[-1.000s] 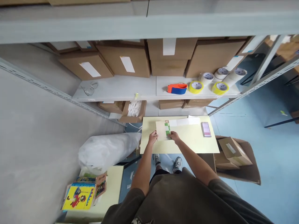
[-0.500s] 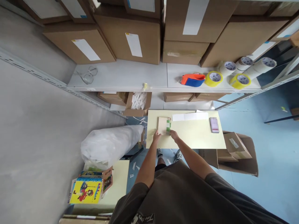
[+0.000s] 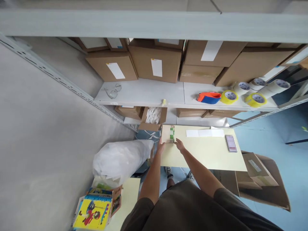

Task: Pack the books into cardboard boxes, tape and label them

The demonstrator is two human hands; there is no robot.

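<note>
A small tan card with a green and white checked strip lies at the far left corner of the pale yellow table. My left hand holds the card's near left corner, fingers closed on its edge. My right hand pinches the near edge just below the green strip. Both forearms reach forward from my dark shirt.
White paper sheets and a small purple pad lie on the table. Shelves behind hold cardboard boxes, tape rolls, an orange-blue dispenser and scissors. A white bag, colourful books and an open carton stand around.
The card, held by both hands, has slid to the table's far left corner. The camera has tilted and shifted, so the upper shelf shows again.
</note>
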